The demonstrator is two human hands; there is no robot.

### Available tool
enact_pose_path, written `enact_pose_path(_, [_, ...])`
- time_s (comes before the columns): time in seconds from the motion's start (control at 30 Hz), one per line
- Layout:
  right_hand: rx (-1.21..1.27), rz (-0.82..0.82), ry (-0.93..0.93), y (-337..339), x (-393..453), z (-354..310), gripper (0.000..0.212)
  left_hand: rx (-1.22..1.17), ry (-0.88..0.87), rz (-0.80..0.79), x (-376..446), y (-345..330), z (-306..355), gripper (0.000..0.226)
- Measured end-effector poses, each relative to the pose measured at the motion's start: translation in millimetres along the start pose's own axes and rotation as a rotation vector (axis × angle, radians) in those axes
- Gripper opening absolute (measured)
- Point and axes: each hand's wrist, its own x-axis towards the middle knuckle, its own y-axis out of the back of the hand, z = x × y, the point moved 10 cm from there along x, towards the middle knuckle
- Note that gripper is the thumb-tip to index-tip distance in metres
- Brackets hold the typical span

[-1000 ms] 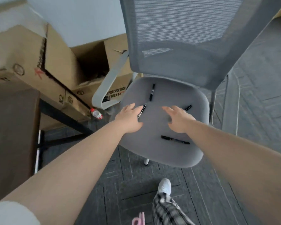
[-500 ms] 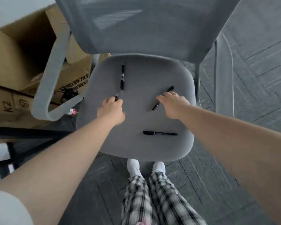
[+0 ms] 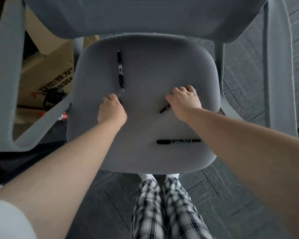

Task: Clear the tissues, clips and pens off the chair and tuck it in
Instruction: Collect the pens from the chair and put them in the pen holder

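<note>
A grey office chair seat (image 3: 145, 54) fills the middle of the view, its mesh back above. A black pen (image 3: 120, 69) lies lengthwise near the seat's back. A black marker (image 3: 178, 141) lies crosswise near the front edge. My left hand (image 3: 111, 109) is closed on a pen whose tip just shows at the fingers. My right hand (image 3: 185, 99) is curled over another black pen (image 3: 164, 109), whose lower end sticks out beneath the palm. No tissues or clips show.
Cardboard boxes (image 3: 50, 71) stand at the left behind the chair's grey armrest (image 3: 7, 83). The right armrest (image 3: 276, 66) runs down the right side. Dark patterned carpet (image 3: 248, 178) surrounds the chair. My legs in checked trousers (image 3: 166, 209) are at the seat's front edge.
I have come closer and look straight down on the seat. Both hands have closed: the left around its pen, the right down over the slanted pen.
</note>
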Motion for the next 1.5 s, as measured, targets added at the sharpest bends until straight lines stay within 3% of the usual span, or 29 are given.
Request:
enact_pose_path(0.13, [0.096, -0.005, -0.018, 1.3, 2.4, -8.7, 0.03, -0.04, 0.019, -0.01, 2.0, -2.2, -4.8, 0.036])
enact_pose_path(0.33, [0.391, -0.175, -0.08, -6.4, -13.8, -15.9, 0.006, -0.231, -0.052, 0.101, 15.0, 36.5, 9.7, 0.031])
enact_pose_path(0.47, [0.346, -0.346, 0.004, -26.2, -35.5, -29.3, 0.042, -0.332, -0.018, 0.097, 39.0, 56.5, 23.4, 0.04])
enact_pose_path(0.57, [0.292, -0.376, 0.064, -38.5, -47.7, -33.8, 0.055, -0.313, -0.042, 0.088, 53.1, 57.4, 38.5, 0.047])
enact_pose_path(0.7, [0.21, -0.341, 0.113, -55.7, -54.6, -36.9, 0.052, -0.263, -0.056, 0.076, 62.5, 45.1, 49.2, 0.053])
enact_pose_path(0.93, [0.229, -0.28, 0.06, -65.1, -50.1, -37.4, 0.009, -0.187, -0.049, 0.125, 66.9, 41.4, 42.5, 0.046])
enact_pose_path(1.23, [0.34, -0.18, -0.009, -17.0, -57.0, -34.8, 0.007, -0.15, -0.076, -0.05, 27.3, 31.3, 39.3, 0.03])
enact_pose_path(1.5, [0.503, -0.162, -0.128, 38.4, -64.8, -29.0, 0.011, -0.485, -0.141, -0.188, -15.2, 55.4, 37.4, 0.016])
